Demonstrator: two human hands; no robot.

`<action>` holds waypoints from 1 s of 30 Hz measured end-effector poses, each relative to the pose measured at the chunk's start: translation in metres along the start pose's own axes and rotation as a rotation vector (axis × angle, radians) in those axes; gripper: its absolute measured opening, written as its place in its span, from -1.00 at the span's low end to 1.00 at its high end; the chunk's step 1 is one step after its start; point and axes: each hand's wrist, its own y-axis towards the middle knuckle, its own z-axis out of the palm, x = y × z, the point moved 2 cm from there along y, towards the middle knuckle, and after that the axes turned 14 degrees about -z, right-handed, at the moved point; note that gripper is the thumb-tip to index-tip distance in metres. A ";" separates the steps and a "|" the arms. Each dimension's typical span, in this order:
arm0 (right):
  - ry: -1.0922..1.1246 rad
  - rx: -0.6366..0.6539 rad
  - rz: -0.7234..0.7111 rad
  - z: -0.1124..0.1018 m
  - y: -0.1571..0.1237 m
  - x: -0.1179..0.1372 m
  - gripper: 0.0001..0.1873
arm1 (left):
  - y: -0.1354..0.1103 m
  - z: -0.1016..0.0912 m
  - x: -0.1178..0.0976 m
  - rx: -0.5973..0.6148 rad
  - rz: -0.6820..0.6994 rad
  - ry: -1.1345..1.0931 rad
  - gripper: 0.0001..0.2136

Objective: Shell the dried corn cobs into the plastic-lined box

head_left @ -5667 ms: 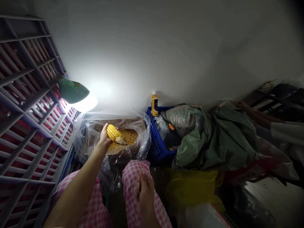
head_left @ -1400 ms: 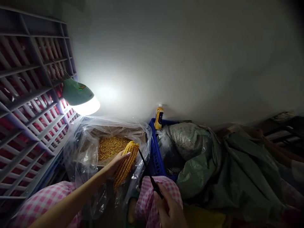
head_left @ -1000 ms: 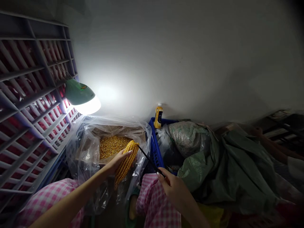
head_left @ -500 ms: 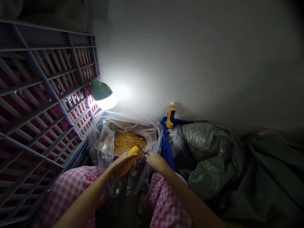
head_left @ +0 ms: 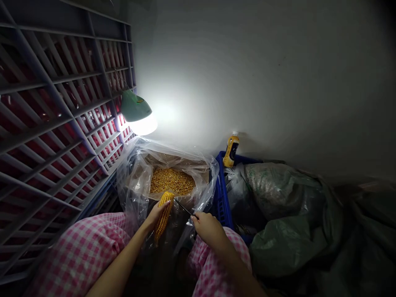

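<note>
Head view: left hand [head_left: 156,217], fingers clamped on corn cob [head_left: 163,214], cob held over plastic-lined box [head_left: 198,167] of loose kernels [head_left: 171,181]. Right hand [head_left: 208,228], fingers pinched on black spike [head_left: 182,207], now lower, tip just beside cob. Blue crate [head_left: 222,202], juice bottle [head_left: 231,149] beyond.

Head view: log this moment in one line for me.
left hand: holds corn cob | right hand: holds thin black rod, aimed at cob | beyond: loose kernels in plastic-lined box
</note>
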 end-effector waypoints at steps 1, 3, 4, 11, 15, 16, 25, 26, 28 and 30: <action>-0.004 0.006 0.002 0.003 0.002 0.002 -0.63 | 0.000 0.000 0.000 -0.007 0.008 0.007 -0.57; -0.004 0.013 0.004 0.008 0.008 0.003 -0.63 | 0.000 0.000 0.002 -0.024 0.023 0.016 -0.58; -0.004 0.018 0.003 0.010 0.011 0.003 -0.63 | 0.000 -0.001 0.003 -0.033 0.030 0.015 -0.59; -0.039 0.041 -0.029 0.016 0.022 -0.002 -0.63 | 0.005 -0.008 0.015 -0.076 0.063 -0.008 -0.63; -0.088 0.030 -0.071 0.013 0.027 -0.003 -0.66 | 0.011 -0.011 0.019 -0.089 0.063 -0.007 -0.64; -0.097 0.031 -0.083 0.012 0.029 -0.003 -0.66 | 0.013 -0.011 0.019 -0.091 0.061 -0.007 -0.65; 0.332 -0.162 0.054 -0.017 0.020 -0.050 -0.60 | 0.007 -0.004 0.017 -0.048 -0.031 -0.006 -0.63; 0.474 -0.245 0.142 -0.021 0.014 -0.069 -0.53 | 0.003 0.003 0.013 -0.028 -0.061 -0.002 -0.61; 0.653 -0.473 0.253 -0.030 0.004 -0.112 -0.42 | -0.007 0.021 0.002 0.022 -0.143 0.004 -0.58; 0.667 -0.699 0.379 -0.038 -0.002 -0.156 -0.33 | -0.021 0.042 -0.012 0.088 -0.235 0.010 -0.54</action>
